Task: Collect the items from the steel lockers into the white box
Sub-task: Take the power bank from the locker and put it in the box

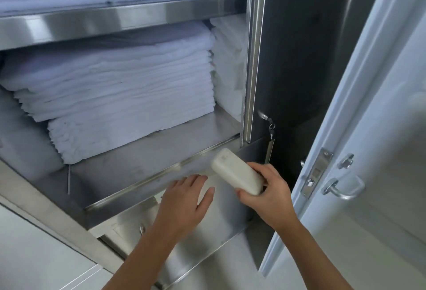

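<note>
My right hand [267, 194] grips a white oblong device [236, 171], shaped like a power bank, and holds it tilted just in front of the steel locker's [147, 151] lower shelf edge. Flat and with its fingers spread, my left hand [186, 202] rests against the steel front panel below that shelf; something pale lies partly under its fingers. The white box is not in view.
Stacks of folded white cloth [119, 84] fill the shelf, and more lie on the shelf above. The locker door [297, 63] stands open on the right, with keys [271, 126] hanging in its lock. A white room door with a steel handle [343, 188] is at far right.
</note>
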A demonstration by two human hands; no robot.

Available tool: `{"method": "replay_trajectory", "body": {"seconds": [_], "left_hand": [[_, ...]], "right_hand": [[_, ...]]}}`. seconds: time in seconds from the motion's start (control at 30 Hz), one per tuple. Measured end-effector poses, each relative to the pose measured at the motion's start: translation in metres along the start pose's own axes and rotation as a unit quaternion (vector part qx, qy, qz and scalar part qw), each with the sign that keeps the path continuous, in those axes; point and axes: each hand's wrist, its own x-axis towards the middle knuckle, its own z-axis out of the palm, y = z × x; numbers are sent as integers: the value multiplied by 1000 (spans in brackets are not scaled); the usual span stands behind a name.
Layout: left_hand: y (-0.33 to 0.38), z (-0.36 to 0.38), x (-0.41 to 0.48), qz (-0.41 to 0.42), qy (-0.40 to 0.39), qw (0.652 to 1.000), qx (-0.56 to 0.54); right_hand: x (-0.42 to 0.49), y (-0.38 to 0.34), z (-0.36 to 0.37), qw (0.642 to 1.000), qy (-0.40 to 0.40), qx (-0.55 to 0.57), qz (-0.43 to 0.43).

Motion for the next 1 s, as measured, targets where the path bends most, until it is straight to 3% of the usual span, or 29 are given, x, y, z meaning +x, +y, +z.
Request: {"method": "replay_trajectory", "body": {"seconds": [0.33,0.57,0.8,1.0], "left_hand": [[-9,16,36,145,3,983,-112],[2,27,20,252,-69,953,-155],[89,12,-28,431,-125,874,-187],[180,-5,-128,539,-150,798,-224]], "right_hand": [[-29,-11,-3,982,155,-69,84],[-107,-37,4,942,259,-119,177],[-227,-83,-37,876,394,-160,229],[-368,-132,-64,797,510,-174,272]]}}
